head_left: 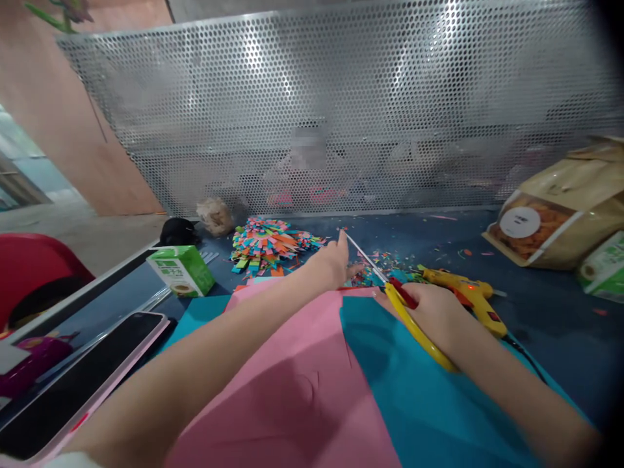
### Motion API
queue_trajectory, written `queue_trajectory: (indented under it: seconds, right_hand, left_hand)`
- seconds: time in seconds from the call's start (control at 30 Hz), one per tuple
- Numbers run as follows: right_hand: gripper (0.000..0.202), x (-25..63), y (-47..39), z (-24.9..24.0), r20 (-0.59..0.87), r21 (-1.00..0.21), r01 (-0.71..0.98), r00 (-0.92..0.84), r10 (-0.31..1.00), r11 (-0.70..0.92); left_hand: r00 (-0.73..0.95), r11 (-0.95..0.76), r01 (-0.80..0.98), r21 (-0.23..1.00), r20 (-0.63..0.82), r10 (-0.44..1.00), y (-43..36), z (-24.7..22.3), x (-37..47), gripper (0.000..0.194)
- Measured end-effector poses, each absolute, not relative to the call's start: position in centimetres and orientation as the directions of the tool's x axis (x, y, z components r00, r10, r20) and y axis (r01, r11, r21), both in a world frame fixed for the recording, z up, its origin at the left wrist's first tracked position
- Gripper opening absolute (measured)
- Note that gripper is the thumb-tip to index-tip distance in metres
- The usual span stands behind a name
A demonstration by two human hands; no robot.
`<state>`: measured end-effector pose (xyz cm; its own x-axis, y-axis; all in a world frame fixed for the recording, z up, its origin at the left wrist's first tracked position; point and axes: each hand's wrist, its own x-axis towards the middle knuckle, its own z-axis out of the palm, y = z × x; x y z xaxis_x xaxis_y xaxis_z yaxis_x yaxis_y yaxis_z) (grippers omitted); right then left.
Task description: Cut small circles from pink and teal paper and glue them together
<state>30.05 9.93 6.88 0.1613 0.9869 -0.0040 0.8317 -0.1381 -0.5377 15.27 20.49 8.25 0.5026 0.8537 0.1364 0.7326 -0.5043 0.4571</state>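
Observation:
My right hand (pixel 429 309) is closed on scissors (pixel 400 302) with yellow and red handles. Their metal blades point up and left, the tip close to my left hand (pixel 334 260). That hand reaches over the far end of the pink sheet (pixel 292 370), its index finger stretched out at the blade tip; whether it pinches a small scrap cannot be made out. Blue sheets (pixel 414 390) lie beside and under the pink one. Beyond my left wrist sits a heap of multicoloured fringed paper (pixel 268 244). Small paper scraps (pixel 380 263) are scattered around the blades.
A yellow glue gun (pixel 468 292) with a cord lies beyond my right wrist. A snack bag (pixel 556 208) stands at the right, a green carton (pixel 182 270) at the left. Near left lies a phone (pixel 92 377). A perforated metal panel (pixel 316 117) closes off the table's back.

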Motion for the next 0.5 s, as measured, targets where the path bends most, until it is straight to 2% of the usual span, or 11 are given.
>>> queue_trajectory:
  seconds: [0.07, 0.13, 0.2, 0.27, 0.37, 0.5]
  right_hand:
    - [0.041, 29.9, 9.9, 6.9, -0.012, -0.529, 0.837, 0.161, 0.987, -0.143]
    - [0.040, 29.6, 9.8, 7.0, -0.027, -0.531, 0.837, 0.140, 0.990, -0.133]
    - [0.039, 29.2, 9.6, 7.0, -0.036, -0.541, 0.833, 0.118, 0.992, -0.119]
    - [0.038, 28.8, 9.3, 6.9, -0.038, -0.551, 0.828, 0.105, 0.994, -0.108]
    - [0.037, 28.1, 8.9, 6.7, -0.030, -0.580, 0.811, 0.078, 0.997, -0.081]
    - [0.037, 27.8, 8.6, 6.2, -0.029, -0.655, 0.754, 0.027, 0.999, -0.039]
  left_hand:
    - [0.478, -0.468, 0.820, 0.329, 0.056, 0.877, 17.0, 9.1, 13.4, 0.044]
    - [0.463, -0.445, 0.864, 0.234, -0.027, 0.886, 13.1, 9.6, 11.2, 0.037]
    - [0.449, -0.441, 0.894, 0.080, -0.177, 0.876, 9.5, 9.4, 9.3, 0.047]
    - [0.421, -0.446, 0.895, -0.021, -0.293, 0.858, 7.1, 8.6, 8.1, 0.041]
    - [0.498, -0.526, 0.850, -0.039, -0.271, 0.824, 5.5, 6.7, 7.3, 0.033]
    - [0.573, -0.614, 0.775, -0.148, -0.243, 0.782, 5.4, 5.0, 7.0, 0.034]
